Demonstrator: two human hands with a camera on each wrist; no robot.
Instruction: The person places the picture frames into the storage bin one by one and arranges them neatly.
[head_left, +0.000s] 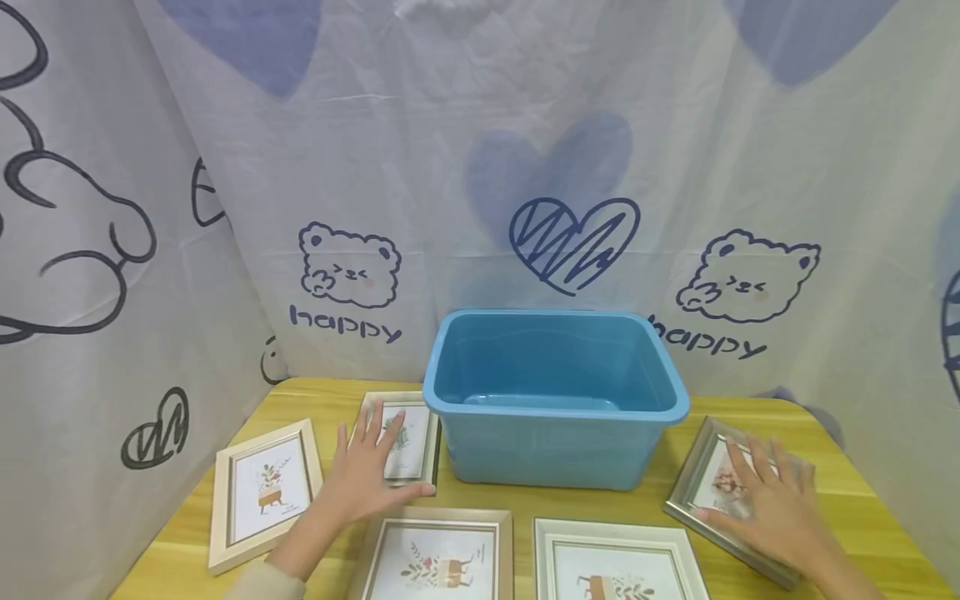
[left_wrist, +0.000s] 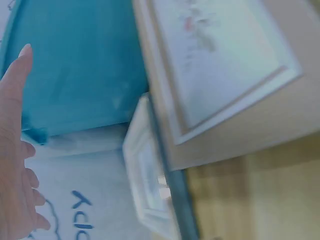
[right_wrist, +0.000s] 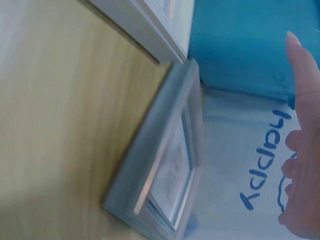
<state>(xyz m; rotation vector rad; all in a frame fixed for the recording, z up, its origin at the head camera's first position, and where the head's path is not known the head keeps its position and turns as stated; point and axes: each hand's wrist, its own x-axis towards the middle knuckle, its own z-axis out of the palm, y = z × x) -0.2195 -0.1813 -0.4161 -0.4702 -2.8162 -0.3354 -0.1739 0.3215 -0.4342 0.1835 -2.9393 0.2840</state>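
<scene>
My left hand (head_left: 364, 477), fingers spread, is over a cream picture frame (head_left: 411, 450) with a green plant print, beside the blue tub. In the left wrist view the hand (left_wrist: 12, 150) appears raised, apart from the frames. My right hand (head_left: 776, 507), fingers also spread, is over a grey-silver picture frame (head_left: 705, 471) with a pink flower print. The right wrist view shows that frame (right_wrist: 170, 165) lying on the table, with the hand (right_wrist: 305, 165) apart from it. Neither hand grips anything.
A blue plastic tub (head_left: 558, 446) stands at the back middle. Around it lie a pale wooden frame (head_left: 266, 492) at left, a beige frame (head_left: 442, 567) at front and a white frame (head_left: 615, 567) beside that. A printed curtain (head_left: 450, 208) hangs behind the yellow wood-grain table (head_left: 487, 497).
</scene>
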